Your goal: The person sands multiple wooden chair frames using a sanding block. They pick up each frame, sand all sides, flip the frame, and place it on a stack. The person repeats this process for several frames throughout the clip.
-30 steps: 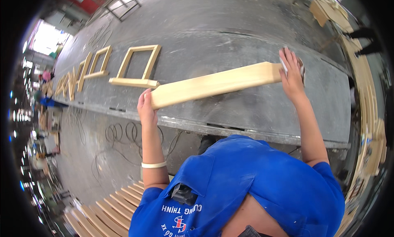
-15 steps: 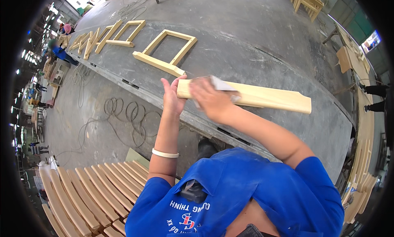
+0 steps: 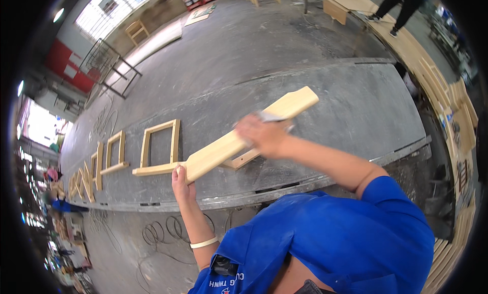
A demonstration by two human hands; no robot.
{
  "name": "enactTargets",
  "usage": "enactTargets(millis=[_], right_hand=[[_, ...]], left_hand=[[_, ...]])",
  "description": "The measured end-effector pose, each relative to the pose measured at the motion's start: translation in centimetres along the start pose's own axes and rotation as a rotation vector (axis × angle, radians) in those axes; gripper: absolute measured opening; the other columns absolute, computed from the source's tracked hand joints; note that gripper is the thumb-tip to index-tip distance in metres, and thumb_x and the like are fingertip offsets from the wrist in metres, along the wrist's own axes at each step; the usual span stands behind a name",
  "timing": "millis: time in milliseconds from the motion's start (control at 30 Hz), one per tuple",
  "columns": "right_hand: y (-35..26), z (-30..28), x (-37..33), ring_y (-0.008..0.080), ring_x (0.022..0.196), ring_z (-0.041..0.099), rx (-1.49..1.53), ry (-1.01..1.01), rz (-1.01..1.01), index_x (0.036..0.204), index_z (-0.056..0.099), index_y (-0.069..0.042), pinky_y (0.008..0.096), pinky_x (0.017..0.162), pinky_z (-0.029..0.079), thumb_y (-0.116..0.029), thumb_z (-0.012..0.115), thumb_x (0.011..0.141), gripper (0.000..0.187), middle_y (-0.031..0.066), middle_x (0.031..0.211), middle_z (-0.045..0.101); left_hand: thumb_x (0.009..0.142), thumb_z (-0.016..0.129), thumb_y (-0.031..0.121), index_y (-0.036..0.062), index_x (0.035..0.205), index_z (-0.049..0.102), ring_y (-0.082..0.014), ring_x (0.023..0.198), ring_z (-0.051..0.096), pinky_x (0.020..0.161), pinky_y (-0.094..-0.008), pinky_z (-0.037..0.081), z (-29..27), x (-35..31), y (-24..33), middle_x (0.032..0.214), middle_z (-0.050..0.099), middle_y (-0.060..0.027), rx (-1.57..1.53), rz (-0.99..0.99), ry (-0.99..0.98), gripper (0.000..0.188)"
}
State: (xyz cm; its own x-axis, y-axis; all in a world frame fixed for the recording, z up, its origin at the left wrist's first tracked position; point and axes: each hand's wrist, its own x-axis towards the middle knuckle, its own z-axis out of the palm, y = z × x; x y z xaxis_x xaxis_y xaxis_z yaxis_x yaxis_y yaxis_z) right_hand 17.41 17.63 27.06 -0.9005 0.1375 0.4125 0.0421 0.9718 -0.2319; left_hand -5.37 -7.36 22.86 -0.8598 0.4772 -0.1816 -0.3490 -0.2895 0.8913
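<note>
A long pale wooden board with shaped ends slants across the grey table. My left hand is closed on its near left end, thumb against the edge. Over the middle of the board, my right hand presses down a folded grey-white sheet that looks like sandpaper; motion blurs the fingers. Partly hidden beneath the board is another wooden piece with holes. A squarish wooden frame lies just left of the board, close to my left hand.
Several more wooden frames lie in a row farther left on the table. Coiled cable rests on the floor below the table's near edge. At the right, a long bench holds wooden parts, and a person's legs show there.
The view has turned, so table and board now slant up to the right. My right hand has slid with the sheet toward the board's far end. My left thumb has closed against the near end.
</note>
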Motion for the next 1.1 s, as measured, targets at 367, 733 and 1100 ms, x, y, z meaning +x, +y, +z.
enactTargets(millis=[367,733,1100], right_hand=[[13.4,-5.5,-12.3,0.0262,0.123,0.045,1.296,0.623,1.254,0.129,0.045,-0.004,0.0409,0.100,0.039,-0.034,0.043,0.097,0.044,0.0147,0.134,0.046],[7.6,-11.1,-1.5,0.0295,0.122,0.047,1.841,0.773,0.877,0.132,0.039,0.000,0.0437,0.102,0.040,-0.034,0.034,0.100,0.047,0.0165,0.131,0.047],[1.2,-12.7,1.1,0.0216,0.108,0.056,1.804,0.612,0.756,0.123,0.047,0.002,0.0368,0.093,0.046,-0.036,0.043,0.098,0.045,0.0119,0.119,0.056]], left_hand=[[0.092,0.056,0.025,0.0105,0.112,0.049,-0.0196,0.088,0.059,0.066,-0.0336,0.052,1.9,-0.9,1.4,0.103,0.056,-0.0064,0.315,-0.025,0.015,0.026],[0.089,0.062,0.029,0.0125,0.117,0.048,-0.0209,0.090,0.057,0.069,-0.0344,0.050,-3.2,-7.3,-2.5,0.105,0.056,-0.0066,0.099,-0.157,-0.027,0.036],[0.091,0.057,0.039,0.0102,0.108,0.053,-0.0167,0.082,0.055,0.070,-0.0314,0.045,-5.1,-12.2,-11.6,0.094,0.058,-0.0059,0.091,-0.334,0.031,0.034]])
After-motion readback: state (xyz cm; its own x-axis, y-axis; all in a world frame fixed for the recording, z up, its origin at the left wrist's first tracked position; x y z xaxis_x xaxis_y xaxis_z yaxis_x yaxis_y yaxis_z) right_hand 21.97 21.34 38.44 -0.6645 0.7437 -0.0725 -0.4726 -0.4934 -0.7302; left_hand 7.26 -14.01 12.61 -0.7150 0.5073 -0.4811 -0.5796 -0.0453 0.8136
